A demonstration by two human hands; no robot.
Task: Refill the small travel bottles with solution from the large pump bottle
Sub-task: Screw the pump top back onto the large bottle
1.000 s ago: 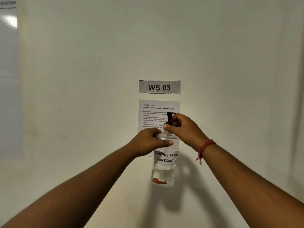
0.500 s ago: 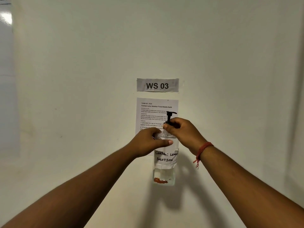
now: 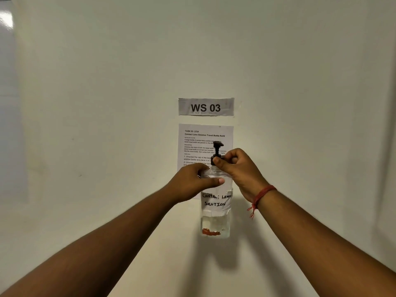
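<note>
A clear large pump bottle (image 3: 216, 219) with a white label reading "CONTACT LENS SOLUTION" stands upright on the white surface in front of the wall. My left hand (image 3: 192, 183) wraps around its shoulder from the left. My right hand (image 3: 235, 168) pinches the collar of the black pump cap (image 3: 217, 149), whose nozzle head sticks up above my fingers. A red thread bracelet (image 3: 260, 197) sits on my right wrist. No small travel bottle is in view.
On the wall behind the bottle hang a "WS 03" sign (image 3: 206, 107) and a printed task sheet (image 3: 202, 142). A white surface (image 3: 64, 232) stretches left and right of the bottle. A glossy panel (image 3: 8, 103) lines the far left.
My right hand has slid lower on the pump, so the black pump head now shows above my fingers. The left hand and bottle stay in place.
</note>
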